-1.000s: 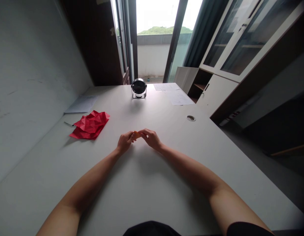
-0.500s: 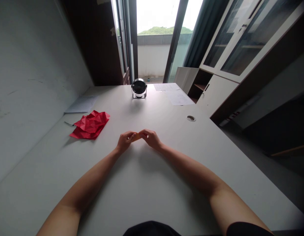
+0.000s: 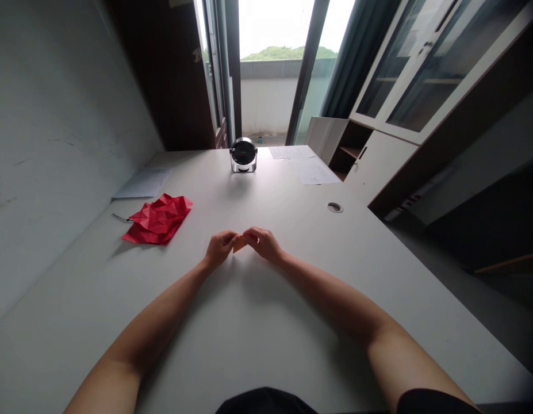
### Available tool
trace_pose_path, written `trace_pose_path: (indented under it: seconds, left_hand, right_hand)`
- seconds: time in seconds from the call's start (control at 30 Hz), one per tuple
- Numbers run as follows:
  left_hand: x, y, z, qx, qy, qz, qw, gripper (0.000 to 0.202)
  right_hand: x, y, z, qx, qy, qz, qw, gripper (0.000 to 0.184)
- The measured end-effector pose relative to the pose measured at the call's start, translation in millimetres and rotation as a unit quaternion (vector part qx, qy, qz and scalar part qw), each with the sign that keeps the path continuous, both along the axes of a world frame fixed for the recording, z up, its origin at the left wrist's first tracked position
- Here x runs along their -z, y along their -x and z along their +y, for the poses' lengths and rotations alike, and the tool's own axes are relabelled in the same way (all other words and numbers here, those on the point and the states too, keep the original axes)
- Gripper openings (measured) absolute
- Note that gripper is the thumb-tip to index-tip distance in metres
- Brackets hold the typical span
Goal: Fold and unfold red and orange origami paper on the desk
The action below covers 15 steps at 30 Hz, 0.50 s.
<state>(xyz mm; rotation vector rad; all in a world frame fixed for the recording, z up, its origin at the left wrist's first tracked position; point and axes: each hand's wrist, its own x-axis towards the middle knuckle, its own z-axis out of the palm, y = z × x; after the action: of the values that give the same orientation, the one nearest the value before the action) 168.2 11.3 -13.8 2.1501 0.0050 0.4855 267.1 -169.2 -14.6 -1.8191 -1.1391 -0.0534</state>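
A folded red paper [image 3: 158,221] lies on a white table [image 3: 253,339], near the wall at left; a person's left hand [image 3: 220,247] pinches the upper left edge of a small orange piece [image 3: 239,245], thumb and fingers closed on it; the piece sits between the 2 hands, over the table's middle; a round black device [image 3: 244,154] stands beyond; the right hand [image 3: 265,244] closes its fingertips on the piece's other end; a cable hole [image 3: 334,207] is farther right.

Red folded paper [image 3: 158,219] leftward, open tabletop [image 3: 300,221] rightward
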Motion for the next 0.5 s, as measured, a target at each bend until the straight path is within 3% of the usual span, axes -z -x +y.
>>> trace_pose_path:
  seconds: [0.23, 0.5]
  left_hand:
    - [-5.1, 2.2, -2.5, 0.019, -0.011, 0.002, 1.0, 0.034]
    - [-0.9, -0.4, -1.9, 0.01, 0.075, 0.012, 0.997, 0.032]
  right_hand:
    - [-3.5, 1.4, 0.5, -0.002, 0.023, 0.015, 1.0, 0.024]
    - [0.4, -6.0, -1.2, 0.05, -0.005, 0.053, 0.997, 0.034]
